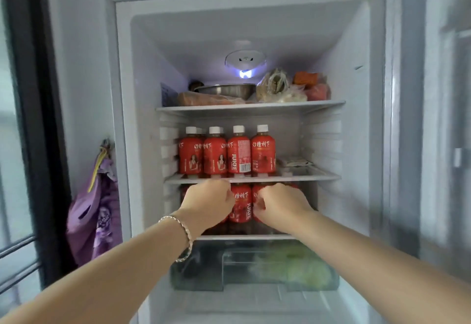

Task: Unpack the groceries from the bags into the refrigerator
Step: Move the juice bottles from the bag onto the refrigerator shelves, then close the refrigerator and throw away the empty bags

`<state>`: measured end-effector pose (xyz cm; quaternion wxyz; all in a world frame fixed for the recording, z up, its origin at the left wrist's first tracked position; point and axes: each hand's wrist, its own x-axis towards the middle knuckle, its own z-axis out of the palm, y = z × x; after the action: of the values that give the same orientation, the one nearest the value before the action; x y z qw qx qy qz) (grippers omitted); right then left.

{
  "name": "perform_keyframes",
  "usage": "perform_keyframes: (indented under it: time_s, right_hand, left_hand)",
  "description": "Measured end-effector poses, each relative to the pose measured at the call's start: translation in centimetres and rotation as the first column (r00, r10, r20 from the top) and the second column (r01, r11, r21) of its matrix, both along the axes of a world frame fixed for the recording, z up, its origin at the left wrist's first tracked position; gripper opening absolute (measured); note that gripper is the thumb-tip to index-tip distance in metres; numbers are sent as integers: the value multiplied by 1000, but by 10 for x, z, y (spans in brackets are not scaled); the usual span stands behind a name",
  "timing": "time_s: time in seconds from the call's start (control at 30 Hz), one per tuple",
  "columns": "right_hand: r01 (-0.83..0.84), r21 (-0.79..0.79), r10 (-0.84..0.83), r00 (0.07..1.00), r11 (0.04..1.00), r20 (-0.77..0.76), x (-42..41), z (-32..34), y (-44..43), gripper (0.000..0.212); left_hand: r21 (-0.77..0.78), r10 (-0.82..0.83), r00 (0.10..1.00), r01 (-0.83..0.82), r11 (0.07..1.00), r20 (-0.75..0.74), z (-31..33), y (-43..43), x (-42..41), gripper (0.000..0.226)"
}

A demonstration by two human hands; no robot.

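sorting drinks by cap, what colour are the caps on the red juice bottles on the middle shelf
White caps on the red juice bottles; the head view shows them clearly.

Left hand (207, 202) and right hand (281, 205) in front of lower-shelf bottles (240, 202), hiding most labels and the grip itself. Fingers curled, contact unclear. Rear row behind the middle-shelf bottles (226, 153) mostly masked. Crisper drawer (254, 267) contents blurred green. Both forearms cut off at the bottom edge.
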<state>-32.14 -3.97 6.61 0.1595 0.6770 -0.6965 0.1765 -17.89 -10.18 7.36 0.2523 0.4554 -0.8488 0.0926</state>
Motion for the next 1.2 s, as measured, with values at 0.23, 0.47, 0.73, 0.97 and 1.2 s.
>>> perform_keyframes:
  time_s: [0.23, 0.47, 0.73, 0.97, 1.2]
  right_hand:
    - [-47, 255, 71, 994, 966, -85, 9, -36, 91, 23]
    - [-26, 278, 50, 995, 960, -81, 14, -38, 199, 28]
    - [228, -86, -228, 974, 970, 8, -20, -48, 340, 25]
    - [361, -431, -394, 919, 827, 14, -88, -59, 496, 36]
    - [569, -508, -539, 812, 646, 224, -176, -79, 579, 45]
  left_hand:
    - [230, 151, 966, -198, 953, 209, -34, 113, 8, 26]
    - [373, 127, 976, -186, 909, 178, -37, 209, 22, 21]
    - [374, -33, 999, 20, 927, 29, -55, 311, -3, 22]
    - [322, -189, 982, 181, 929, -7, -63, 419, -63, 21]
    - [221, -272, 962, 258, 941, 36, -73, 487, -127, 15]
